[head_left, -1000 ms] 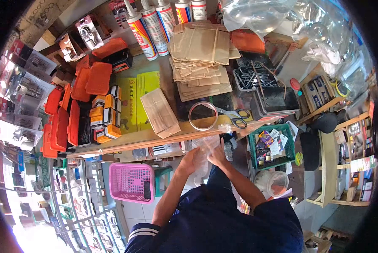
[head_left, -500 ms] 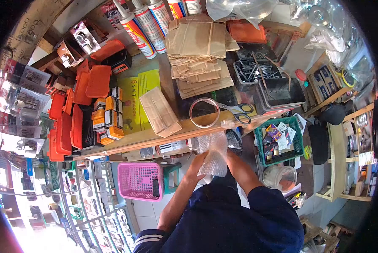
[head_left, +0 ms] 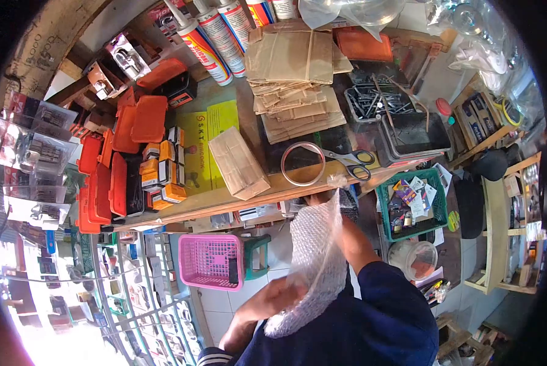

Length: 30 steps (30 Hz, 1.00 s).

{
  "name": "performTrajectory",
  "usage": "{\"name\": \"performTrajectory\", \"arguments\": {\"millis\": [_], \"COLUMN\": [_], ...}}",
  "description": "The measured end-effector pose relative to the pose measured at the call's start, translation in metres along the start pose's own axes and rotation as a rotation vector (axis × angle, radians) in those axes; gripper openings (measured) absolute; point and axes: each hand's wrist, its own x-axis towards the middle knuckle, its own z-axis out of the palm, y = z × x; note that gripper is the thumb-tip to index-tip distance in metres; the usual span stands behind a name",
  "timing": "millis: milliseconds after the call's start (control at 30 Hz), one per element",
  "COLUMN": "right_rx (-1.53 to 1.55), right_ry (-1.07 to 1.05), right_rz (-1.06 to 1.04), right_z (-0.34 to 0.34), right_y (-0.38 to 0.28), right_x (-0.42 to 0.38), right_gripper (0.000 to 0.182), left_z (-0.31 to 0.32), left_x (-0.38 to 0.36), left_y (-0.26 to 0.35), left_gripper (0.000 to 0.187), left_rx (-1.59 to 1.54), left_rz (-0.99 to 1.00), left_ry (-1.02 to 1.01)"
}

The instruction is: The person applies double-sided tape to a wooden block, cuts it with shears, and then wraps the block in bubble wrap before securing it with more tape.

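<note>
A sheet of clear bubble wrap hangs stretched out in front of my body, below the bench edge. My left hand is at its lower left side, fingers closed on the wrap and slightly blurred. My right hand is at the upper end, mostly hidden behind the sheet, where it holds the wrap. Above on the bench edge lie a roll of tape and black-handled scissors. A paper-wrapped box rests to their left.
Folded brown cardboard is stacked on the bench. Orange cases stand left, a box of screws right. Below are a pink basket, a green stool and a green basket.
The bubble wrap was bunched between both hands and is now spread out longer. My left hand has moved down toward my body; my right hand has moved up toward the bench.
</note>
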Motion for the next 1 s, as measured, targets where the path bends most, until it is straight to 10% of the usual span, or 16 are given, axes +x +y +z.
{"name": "performTrajectory", "arguments": {"millis": [267, 433, 533, 700, 1000], "right_rx": [0.010, 0.441, 0.696, 1.952, 2.074], "right_ry": [-0.046, -0.374, -0.628, -1.328, -1.161], "right_rz": [-0.140, -0.126, 0.047, 0.588, 0.214], "right_z": [-0.020, -0.082, -0.124, -0.206, -0.296], "right_y": [-0.006, -0.019, -0.037, -0.098, -0.167], "right_x": [0.011, -0.001, -0.034, -0.087, -0.087], "right_gripper": [0.059, 0.042, 0.074, 0.134, 0.068], "left_z": [-0.039, -0.058, -0.052, -0.049, -0.043], "left_x": [-0.048, -0.080, -0.091, -0.086, -0.091], "left_y": [-0.020, -0.011, 0.002, -0.011, -0.037], "left_gripper": [0.023, 0.058, 0.057, 0.052, 0.040], "left_rx": [0.428, 0.618, 0.656, 0.676, 0.868], "left_rz": [0.357, 0.465, 0.453, 0.554, 0.404], "left_ry": [0.061, 0.053, 0.078, 0.015, -0.012]}}
